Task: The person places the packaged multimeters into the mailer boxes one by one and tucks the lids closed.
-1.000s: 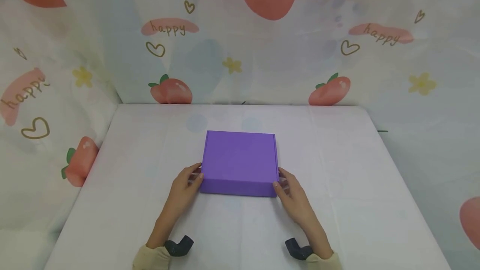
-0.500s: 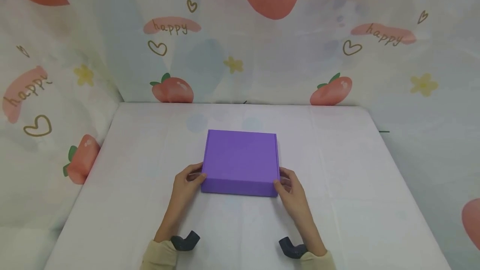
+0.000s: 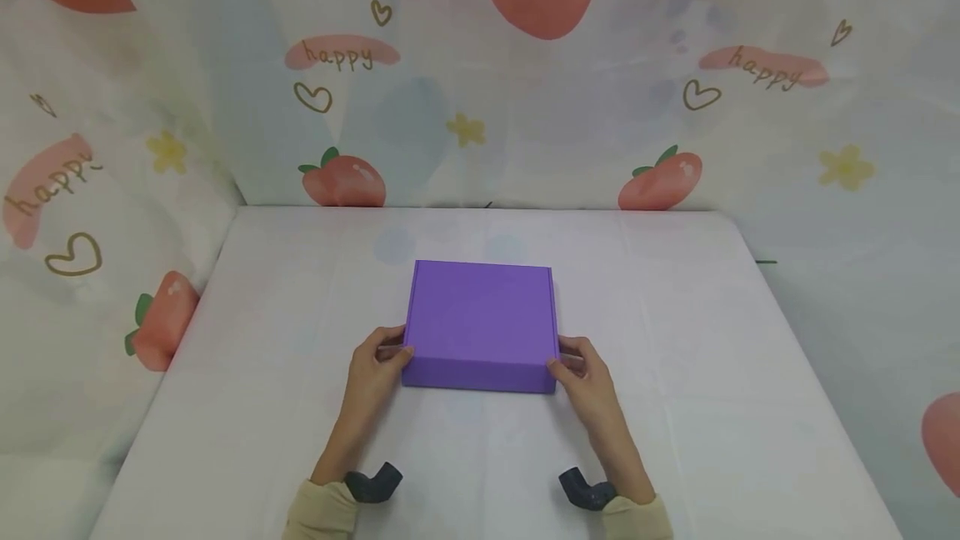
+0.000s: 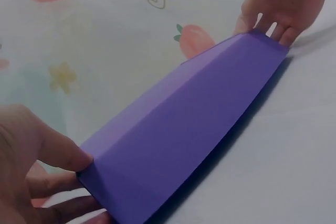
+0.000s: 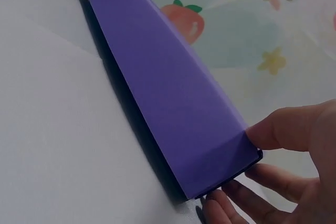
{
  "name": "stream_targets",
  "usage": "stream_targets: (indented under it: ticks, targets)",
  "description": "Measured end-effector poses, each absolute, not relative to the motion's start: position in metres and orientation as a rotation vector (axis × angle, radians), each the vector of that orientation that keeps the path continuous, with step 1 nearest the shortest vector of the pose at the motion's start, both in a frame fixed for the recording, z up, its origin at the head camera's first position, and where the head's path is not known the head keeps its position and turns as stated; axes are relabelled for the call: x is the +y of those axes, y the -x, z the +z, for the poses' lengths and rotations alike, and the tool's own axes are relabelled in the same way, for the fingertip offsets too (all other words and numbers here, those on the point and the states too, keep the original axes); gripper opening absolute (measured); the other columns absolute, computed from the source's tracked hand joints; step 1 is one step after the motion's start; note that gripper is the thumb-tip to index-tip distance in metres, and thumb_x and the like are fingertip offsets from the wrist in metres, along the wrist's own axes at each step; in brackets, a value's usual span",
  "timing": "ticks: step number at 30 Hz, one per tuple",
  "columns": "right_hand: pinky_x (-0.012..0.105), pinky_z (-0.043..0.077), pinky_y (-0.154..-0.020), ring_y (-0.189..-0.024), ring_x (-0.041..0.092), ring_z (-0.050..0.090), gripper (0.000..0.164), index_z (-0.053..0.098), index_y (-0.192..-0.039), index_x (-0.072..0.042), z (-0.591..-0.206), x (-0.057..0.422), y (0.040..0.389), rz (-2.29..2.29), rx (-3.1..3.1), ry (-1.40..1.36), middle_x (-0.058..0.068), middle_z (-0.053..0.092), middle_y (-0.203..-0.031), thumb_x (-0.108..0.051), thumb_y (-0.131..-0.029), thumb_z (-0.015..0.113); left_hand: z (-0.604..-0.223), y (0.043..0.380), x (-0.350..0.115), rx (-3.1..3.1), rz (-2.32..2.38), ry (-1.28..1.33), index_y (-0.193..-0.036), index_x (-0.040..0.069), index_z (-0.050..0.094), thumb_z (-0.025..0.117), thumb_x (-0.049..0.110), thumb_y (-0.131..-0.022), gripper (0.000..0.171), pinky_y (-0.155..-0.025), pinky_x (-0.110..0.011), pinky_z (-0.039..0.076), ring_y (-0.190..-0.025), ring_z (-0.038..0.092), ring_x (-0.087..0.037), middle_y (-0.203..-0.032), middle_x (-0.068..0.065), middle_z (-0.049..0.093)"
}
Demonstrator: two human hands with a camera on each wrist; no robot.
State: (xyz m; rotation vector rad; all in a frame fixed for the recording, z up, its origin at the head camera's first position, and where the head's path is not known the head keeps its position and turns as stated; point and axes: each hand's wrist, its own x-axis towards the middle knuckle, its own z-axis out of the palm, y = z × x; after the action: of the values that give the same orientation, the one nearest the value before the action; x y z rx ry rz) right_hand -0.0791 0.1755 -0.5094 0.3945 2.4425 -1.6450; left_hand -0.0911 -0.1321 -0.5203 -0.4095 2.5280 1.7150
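Note:
A closed purple cardboard box lies in the middle of the white table in the head view, lid upward. My left hand holds its near left corner, the thumb on the front edge and the other fingers along the left side. At the near right corner my right hand grips the box in the same way. The left wrist view shows the box's front face stretching between both hands. Dark shadow runs beneath the front face in the right wrist view; whether that edge is raised, I cannot tell.
White cloth covers the table. Printed curtains with strawberries, hearts and the word "happy" stand behind it and along the sides. A dark curved piece sits at each wrist, the left piece and the right piece.
Both forearms have drawn slightly inward and forward, and the thumbs have settled on the box's front corners. The box has stayed in nearly the same place.

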Motion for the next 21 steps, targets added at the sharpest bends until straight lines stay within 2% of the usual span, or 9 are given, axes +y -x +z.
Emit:
stream_targets:
  ticks: [4, 7, 10, 15, 21]
  targets:
    - [0.031, 0.046, -0.098, -0.13, 0.03, 0.058, 0.05, 0.053, -0.147, -0.01, -0.508, 0.177, 0.08, -1.649, 2.413, -0.405, 0.016, 0.057, -0.149, -0.015, -0.099, 0.066, -0.515, 0.097, -0.132, 2.529, 1.62, 0.396, -0.135, 0.005, 0.062, 0.066, 0.014, -0.097, 0.04, -0.101, -0.049, 0.054, -0.118, 0.068, -0.032, -0.133, -0.018, 0.068]
    - [0.043, 0.05, -0.106, -0.132, 0.033, 0.057, 0.051, 0.05, -0.15, -0.008, -0.509, 0.175, 0.082, -1.638, 2.447, -0.401, 0.018, 0.054, -0.152, -0.016, -0.102, 0.063, -0.514, 0.102, -0.13, 2.534, 1.593, 0.397, -0.137, 0.003, 0.06, 0.064, 0.016, -0.099, 0.04, -0.103, -0.05, 0.054, -0.12, 0.068, -0.034, -0.134, -0.019, 0.067]
    - [0.055, 0.044, -0.117, -0.136, 0.036, 0.054, 0.051, 0.046, -0.153, -0.006, -0.51, 0.172, 0.086, -1.638, 2.491, -0.38, 0.019, 0.051, -0.155, -0.015, -0.104, 0.059, -0.517, 0.108, -0.126, 2.538, 1.599, 0.402, -0.141, 0.003, 0.059, 0.064, 0.016, -0.1, 0.043, -0.103, -0.05, 0.053, -0.119, 0.067, -0.035, -0.137, -0.019, 0.066]
    - [0.055, 0.042, -0.119, -0.138, 0.038, 0.053, 0.051, 0.046, -0.152, -0.005, -0.511, 0.172, 0.091, -1.657, 2.519, -0.372, 0.02, 0.051, -0.155, -0.014, -0.104, 0.06, -0.52, 0.114, -0.124, 2.548, 1.653, 0.361, -0.141, 0.004, 0.061, 0.065, 0.014, -0.099, 0.043, -0.1, -0.045, 0.054, -0.113, 0.068, -0.033, -0.136, -0.02, 0.067]
    - [0.052, 0.05, -0.11, -0.131, 0.035, 0.057, 0.048, 0.049, -0.149, -0.005, -0.515, 0.169, 0.092, -1.676, 2.519, -0.372, 0.018, 0.052, -0.152, -0.014, -0.104, 0.061, -0.52, 0.114, -0.126, 2.547, 1.725, 0.389, -0.136, 0.003, 0.065, 0.069, 0.011, -0.096, 0.041, -0.089, -0.031, 0.053, -0.107, 0.069, -0.03, -0.133, -0.02, 0.069]
